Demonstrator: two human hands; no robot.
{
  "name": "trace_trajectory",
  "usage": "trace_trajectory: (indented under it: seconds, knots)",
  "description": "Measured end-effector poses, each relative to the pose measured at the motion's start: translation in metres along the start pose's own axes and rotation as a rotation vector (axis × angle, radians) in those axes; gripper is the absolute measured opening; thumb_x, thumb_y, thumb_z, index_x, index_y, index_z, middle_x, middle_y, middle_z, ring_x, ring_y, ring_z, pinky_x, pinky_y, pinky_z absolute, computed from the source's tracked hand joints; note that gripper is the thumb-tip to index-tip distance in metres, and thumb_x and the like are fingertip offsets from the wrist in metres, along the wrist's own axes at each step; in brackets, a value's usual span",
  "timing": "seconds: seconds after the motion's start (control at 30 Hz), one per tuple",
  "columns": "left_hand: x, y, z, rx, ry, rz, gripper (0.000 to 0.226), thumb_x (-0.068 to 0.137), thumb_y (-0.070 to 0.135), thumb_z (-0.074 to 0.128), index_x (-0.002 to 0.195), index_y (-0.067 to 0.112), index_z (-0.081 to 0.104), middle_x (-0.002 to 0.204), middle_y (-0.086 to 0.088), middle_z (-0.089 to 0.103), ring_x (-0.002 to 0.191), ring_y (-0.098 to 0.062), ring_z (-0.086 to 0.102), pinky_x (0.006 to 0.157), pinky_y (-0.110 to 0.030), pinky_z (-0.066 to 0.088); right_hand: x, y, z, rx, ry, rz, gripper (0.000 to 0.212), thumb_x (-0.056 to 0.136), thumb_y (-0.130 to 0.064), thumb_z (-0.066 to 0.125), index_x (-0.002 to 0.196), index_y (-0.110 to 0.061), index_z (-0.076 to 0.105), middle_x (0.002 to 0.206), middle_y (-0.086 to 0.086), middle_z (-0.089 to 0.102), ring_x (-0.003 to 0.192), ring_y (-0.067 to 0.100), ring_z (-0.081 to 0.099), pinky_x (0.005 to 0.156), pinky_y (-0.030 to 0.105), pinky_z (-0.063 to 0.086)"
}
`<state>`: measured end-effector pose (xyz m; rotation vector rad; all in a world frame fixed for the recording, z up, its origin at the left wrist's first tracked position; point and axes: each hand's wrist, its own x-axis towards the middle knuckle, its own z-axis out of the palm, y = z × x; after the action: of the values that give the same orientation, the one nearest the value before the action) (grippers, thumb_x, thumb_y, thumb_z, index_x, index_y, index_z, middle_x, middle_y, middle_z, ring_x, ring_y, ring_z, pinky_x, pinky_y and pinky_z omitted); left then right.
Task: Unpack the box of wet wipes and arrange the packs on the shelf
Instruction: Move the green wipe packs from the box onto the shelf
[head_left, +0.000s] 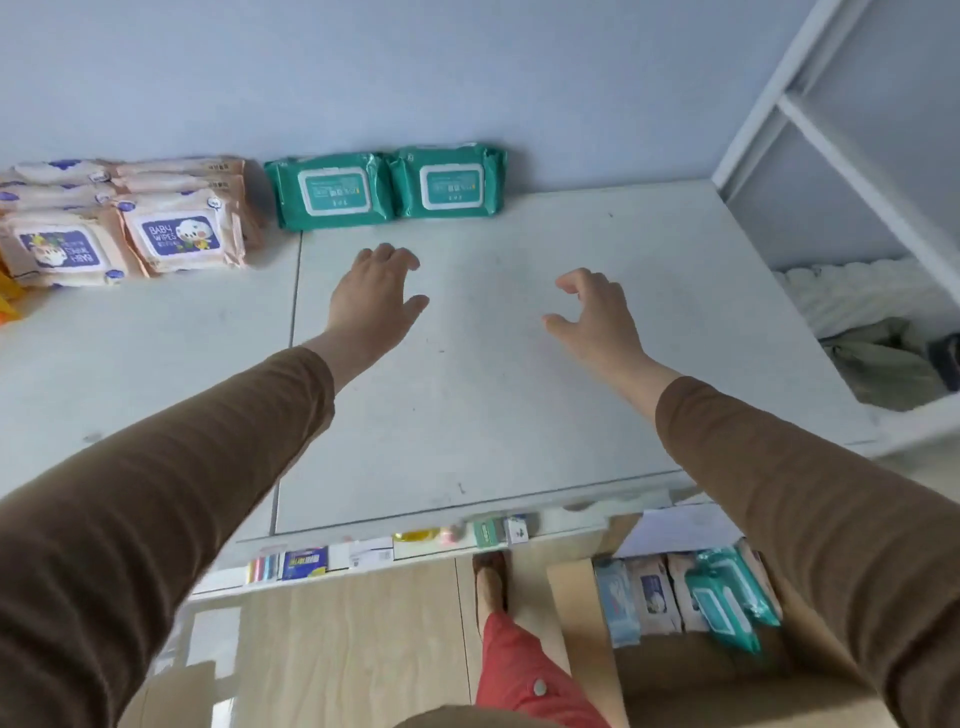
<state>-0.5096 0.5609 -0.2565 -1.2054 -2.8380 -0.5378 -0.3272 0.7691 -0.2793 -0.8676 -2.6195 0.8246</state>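
Two green wipe packs (332, 191) (449, 181) lie side by side against the wall at the back of the white shelf top (493, 395). Left of them sit stacks of peach baby-wipe packs (176, 228). My left hand (374, 296) hovers over the shelf just in front of the green packs, fingers spread and holding nothing. To its right, my right hand (597, 317) is also open with curled fingers, apart from the packs. The cardboard box (727, 670) stands on the floor at the lower right, holding several packs, blue, white and green (727, 603).
A white rack (831, 135) rises at the right, with folded cloth (872, 332) on its lower level. Small goods (311, 561) line a lower shelf under the front edge. My foot (491, 579) stands on the wooden floor beside the box.
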Motion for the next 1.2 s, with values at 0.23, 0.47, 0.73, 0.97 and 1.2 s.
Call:
trace_trajectory:
  seconds: [0.23,0.47,0.73,0.97,1.2]
  knots:
    - [-0.134,0.097,0.019,-0.157,-0.033,0.192,0.037,0.090,0.032,0.063,0.125,0.021,0.056,0.121,0.001,0.055,0.117,-0.021,0.047,0.081,-0.040,0.050,-0.183,0.046,-0.053,-0.040,0.113,-0.047,0.035,0.089,-0.025,0.062,0.123,-0.019,0.056,0.124,-0.002,0.057,0.117,0.020,0.046,0.098,0.038,0.041]
    - [-0.227,0.195,0.065,-0.209,-0.031,0.461,0.036,0.087,0.021,0.067,0.122,0.014,0.060,0.119,-0.004,0.059,0.114,-0.028,0.049,0.090,-0.037,0.046,-0.309,0.146,-0.102,-0.050,0.150,0.109,0.028,0.093,-0.022,0.061,0.121,-0.019,0.058,0.120,-0.003,0.055,0.114,0.013,0.046,0.098,0.033,0.041]
    - [-0.299,0.299,0.186,-0.160,-0.260,0.431,0.038,0.086,0.022,0.068,0.123,0.014,0.061,0.123,-0.004,0.058,0.118,-0.028,0.049,0.091,-0.044,0.049,-0.396,0.311,-0.102,0.014,0.038,0.458,0.022,0.093,-0.034,0.062,0.113,-0.025,0.058,0.108,-0.005,0.062,0.099,0.013,0.060,0.085,0.037,0.055]
    - [-0.331,0.353,0.317,-0.082,-0.510,0.270,0.041,0.087,0.024,0.065,0.128,0.021,0.056,0.127,0.001,0.054,0.120,-0.022,0.047,0.091,-0.041,0.050,-0.436,0.441,-0.065,0.149,-0.194,0.746,0.043,0.093,-0.025,0.066,0.133,-0.017,0.052,0.131,0.002,0.060,0.114,0.016,0.061,0.082,0.023,0.042]
    - [-0.324,0.371,0.453,-0.014,-0.665,0.270,0.048,0.087,0.026,0.065,0.133,0.023,0.051,0.130,0.002,0.052,0.124,-0.022,0.046,0.096,-0.043,0.049,-0.423,0.540,0.004,0.156,-0.276,0.849,0.047,0.095,-0.025,0.064,0.138,-0.015,0.047,0.140,0.002,0.054,0.125,0.020,0.055,0.089,0.027,0.043]
